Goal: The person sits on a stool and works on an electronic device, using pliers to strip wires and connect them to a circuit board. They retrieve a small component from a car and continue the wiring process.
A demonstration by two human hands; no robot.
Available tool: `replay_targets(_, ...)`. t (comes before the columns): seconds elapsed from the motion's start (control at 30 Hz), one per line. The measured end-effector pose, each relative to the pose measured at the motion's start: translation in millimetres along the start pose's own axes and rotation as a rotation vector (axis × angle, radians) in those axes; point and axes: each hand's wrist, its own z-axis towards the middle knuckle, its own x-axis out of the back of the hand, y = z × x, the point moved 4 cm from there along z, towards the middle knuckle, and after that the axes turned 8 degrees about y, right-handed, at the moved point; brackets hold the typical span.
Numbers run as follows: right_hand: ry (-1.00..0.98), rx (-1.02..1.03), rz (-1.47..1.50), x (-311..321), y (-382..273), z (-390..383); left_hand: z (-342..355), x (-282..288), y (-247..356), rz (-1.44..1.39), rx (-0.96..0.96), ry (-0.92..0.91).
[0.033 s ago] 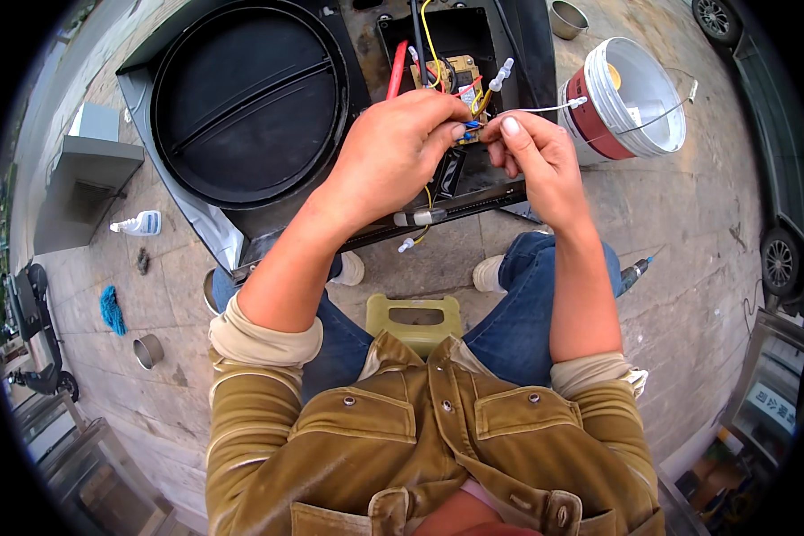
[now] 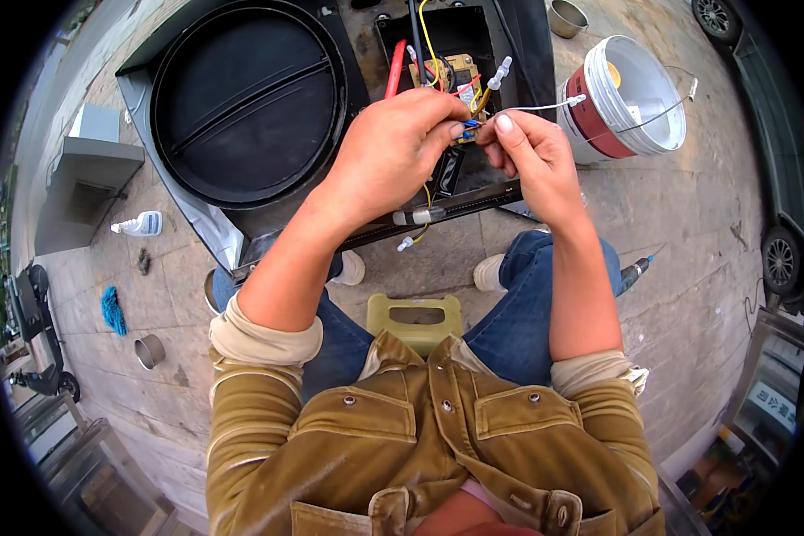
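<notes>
My left hand [image 2: 391, 150] is closed in a pinch on the blue wires [image 2: 467, 133], whose ends show between thumb and forefinger. Close beside it, my right hand [image 2: 542, 165] pinches at the same spot, with a thin wire seeming to run into its fingertips. Just beyond both hands sits a tan electrical module [image 2: 461, 70] with yellow, red and black leads. A clear-capped connector [image 2: 501, 71] stands up from it on a yellow wire. All this is in a black metal housing [image 2: 359, 71] with a large round dark opening [image 2: 232, 80]. My fingers partly hide the wire ends.
A white bucket [image 2: 639, 94] stands right of the housing, near a small metal cup [image 2: 567, 18]. A cordless drill [image 2: 634, 272] lies by my right knee. A spray bottle [image 2: 139, 224], blue cloth [image 2: 112, 310] and metal ring [image 2: 149, 351] are on the left paving. A parked car [image 2: 777, 152] is far right.
My right hand has shifted very slightly left, toward my left fingertips. My left hand keeps its pinch in the same place.
</notes>
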Motion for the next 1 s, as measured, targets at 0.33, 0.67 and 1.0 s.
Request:
replay_targets(0.33, 0.01, 0.058, 0.1, -11, 1, 3, 0, 0, -1, -0.005, 0.004, -0.032)
replay_targets(0.67, 0.096, 0.253, 0.021, 6, -13, -7, 3, 2, -3, -0.055, 0.092, -0.096)
replay_targets(1.0, 1.051, 0.151, 0.072, 233, 161, 1, -4, -8, -11, -0.122, 0.253, 0.026)
